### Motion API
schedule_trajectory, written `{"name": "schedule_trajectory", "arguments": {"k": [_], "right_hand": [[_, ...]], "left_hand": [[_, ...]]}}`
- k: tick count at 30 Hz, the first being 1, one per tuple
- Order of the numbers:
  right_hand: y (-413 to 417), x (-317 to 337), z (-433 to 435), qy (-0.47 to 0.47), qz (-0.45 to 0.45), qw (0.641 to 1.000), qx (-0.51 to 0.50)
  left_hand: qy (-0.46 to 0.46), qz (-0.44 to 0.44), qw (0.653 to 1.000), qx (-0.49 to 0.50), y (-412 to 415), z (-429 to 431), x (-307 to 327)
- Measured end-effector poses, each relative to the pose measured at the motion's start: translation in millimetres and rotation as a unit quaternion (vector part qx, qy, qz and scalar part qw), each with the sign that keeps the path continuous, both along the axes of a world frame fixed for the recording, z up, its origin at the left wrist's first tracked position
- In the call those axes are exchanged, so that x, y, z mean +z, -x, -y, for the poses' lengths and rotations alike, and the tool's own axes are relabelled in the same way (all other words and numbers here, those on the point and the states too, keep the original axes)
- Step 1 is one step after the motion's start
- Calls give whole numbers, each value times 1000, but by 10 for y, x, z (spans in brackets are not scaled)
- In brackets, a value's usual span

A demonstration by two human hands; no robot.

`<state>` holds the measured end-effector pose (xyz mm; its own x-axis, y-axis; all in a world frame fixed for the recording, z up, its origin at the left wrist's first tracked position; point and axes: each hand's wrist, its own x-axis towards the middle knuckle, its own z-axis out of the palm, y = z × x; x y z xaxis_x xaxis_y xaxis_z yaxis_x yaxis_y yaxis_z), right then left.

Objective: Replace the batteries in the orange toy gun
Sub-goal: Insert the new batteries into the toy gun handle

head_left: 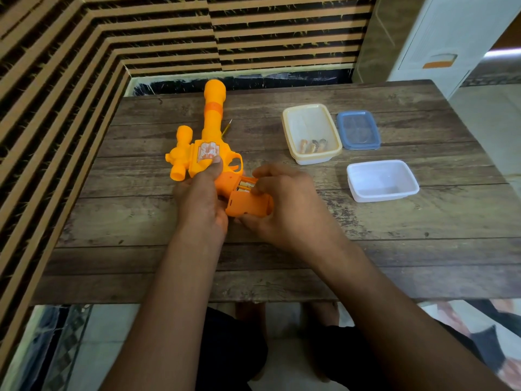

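The orange toy gun (210,131) lies on the wooden table (394,249) with its barrel pointing away from me. My left hand (201,198) grips its body, thumb pressed on the side sticker. The grip's battery bay is uncovered and batteries (244,186) show inside it. My right hand (284,204) holds the orange battery cover (248,206) against the grip, fingertips touching the batteries. A cream container (311,134) at the back right holds several loose batteries (313,145).
An empty white container (382,180) stands to the right of my hands, and a blue lid (358,129) lies behind it. A thin screwdriver (227,127) pokes out from behind the gun barrel. Striped wall panels border the table on the left and at the back.
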<state>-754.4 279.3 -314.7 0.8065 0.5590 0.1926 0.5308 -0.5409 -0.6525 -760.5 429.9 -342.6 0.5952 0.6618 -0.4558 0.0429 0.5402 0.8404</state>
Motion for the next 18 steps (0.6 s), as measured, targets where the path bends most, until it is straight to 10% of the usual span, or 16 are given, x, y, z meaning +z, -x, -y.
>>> {"name": "schedule_trajectory", "arguments": {"k": [18], "right_hand": [[-29, -76, -42, -3, 21, 999, -33]], "left_hand": [[18, 17, 999, -23, -18, -22, -65]]}}
